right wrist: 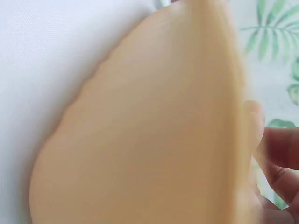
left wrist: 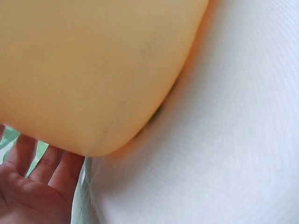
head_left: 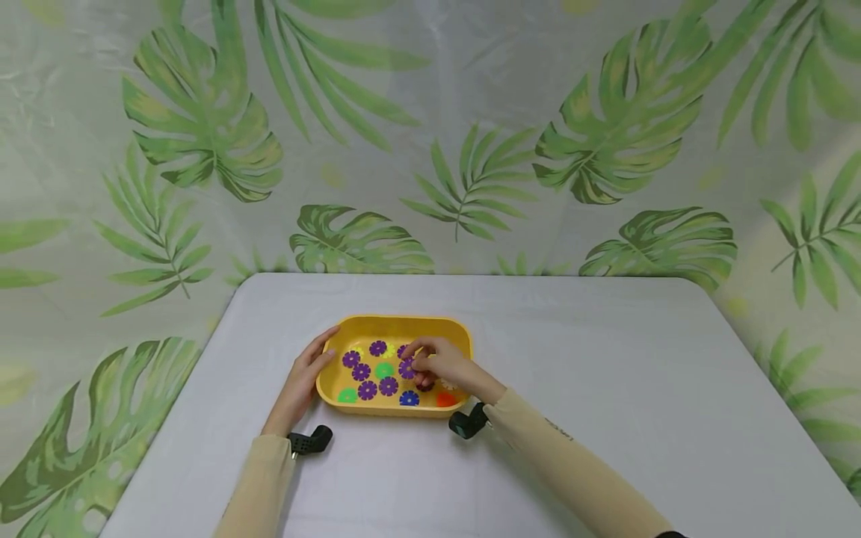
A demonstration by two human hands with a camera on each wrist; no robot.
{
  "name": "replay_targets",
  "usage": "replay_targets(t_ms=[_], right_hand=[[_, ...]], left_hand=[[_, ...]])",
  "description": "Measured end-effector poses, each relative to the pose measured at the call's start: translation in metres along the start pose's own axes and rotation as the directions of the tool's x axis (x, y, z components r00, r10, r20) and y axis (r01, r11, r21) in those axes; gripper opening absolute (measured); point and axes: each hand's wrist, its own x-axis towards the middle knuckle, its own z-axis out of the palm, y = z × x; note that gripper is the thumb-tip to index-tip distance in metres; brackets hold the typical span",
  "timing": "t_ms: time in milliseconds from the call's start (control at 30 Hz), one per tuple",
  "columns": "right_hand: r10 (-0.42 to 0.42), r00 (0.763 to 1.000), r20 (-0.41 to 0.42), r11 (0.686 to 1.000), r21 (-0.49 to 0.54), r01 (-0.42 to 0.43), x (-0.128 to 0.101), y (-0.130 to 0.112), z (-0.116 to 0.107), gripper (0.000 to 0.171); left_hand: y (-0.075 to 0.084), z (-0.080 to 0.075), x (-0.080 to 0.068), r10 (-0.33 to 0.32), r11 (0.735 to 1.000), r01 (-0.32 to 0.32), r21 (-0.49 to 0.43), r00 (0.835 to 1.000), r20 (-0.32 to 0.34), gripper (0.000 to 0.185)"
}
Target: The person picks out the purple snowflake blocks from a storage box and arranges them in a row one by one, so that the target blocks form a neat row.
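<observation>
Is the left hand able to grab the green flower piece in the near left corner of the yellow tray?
Probably yes. The left hand rests against the outside of the yellow tray at its left end, and the green piece lies just inside that wall with nothing on top. The right hand works further right, out of the way.

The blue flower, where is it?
In the head view, the blue flower lies in the yellow tray by its near edge, between purple flowers and an orange piece, under the right hand.

The yellow tray (right wrist: 140, 130) fills the right wrist view, blurred.
</observation>
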Motion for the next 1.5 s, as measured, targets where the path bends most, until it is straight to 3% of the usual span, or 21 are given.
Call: replay_targets(t_ms=[133,333,533,600,900,1167,1300,1400,1500], right_hand=[[-0.021,0.999,-0.033,1.0,0.02,0.022,-0.011,0.001,-0.022,0.022],[-0.011,0.985,-0.171,0.999,0.046,0.019,-0.024,0.017,-0.065,0.024],[0.047,0.958,-0.284,0.998,0.057,-0.032,-0.03,0.045,-0.097,0.024],[0.061,0.953,-0.298,0.998,0.044,-0.05,-0.03,0.054,-0.103,0.024],[0.144,0.938,-0.316,0.984,-0.055,-0.17,-0.029,0.07,-0.107,0.026],[0.141,0.94,-0.311,0.969,-0.153,-0.196,-0.031,0.073,-0.106,0.024],[0.069,0.933,-0.352,0.967,-0.208,-0.15,-0.033,0.063,-0.104,0.023],[-0.006,0.928,-0.371,0.984,-0.169,-0.061,-0.034,0.048,-0.097,0.022],[-0.076,0.943,-0.325,0.995,-0.081,0.053,-0.034,0.029,-0.083,0.024]], left_hand=[[0.009,0.002,-0.005,-0.004,1.0,0.004,-0.004,1.0,0.015,0.047],[0.024,0.007,-0.015,0.001,1.0,-0.002,0.029,1.0,0.017,0.047],[0.025,0.007,-0.016,0.019,0.999,-0.019,0.045,1.0,0.001,0.046],[0.017,0.005,-0.012,0.028,0.999,-0.028,0.045,1.0,-0.004,0.046],[0.024,0.008,-0.016,0.024,0.998,-0.024,0.065,1.0,0.002,0.046],[0.004,0.003,-0.006,0.039,0.998,-0.039,0.053,0.999,-0.007,0.046],[-0.005,0.0,-0.002,0.05,0.997,-0.048,0.068,0.998,-0.023,0.046],[-0.006,0.0,-0.002,0.065,0.995,-0.063,0.073,0.998,-0.025,0.046],[-0.006,0.0,-0.002,0.066,0.996,-0.064,0.067,0.998,-0.022,0.046]])
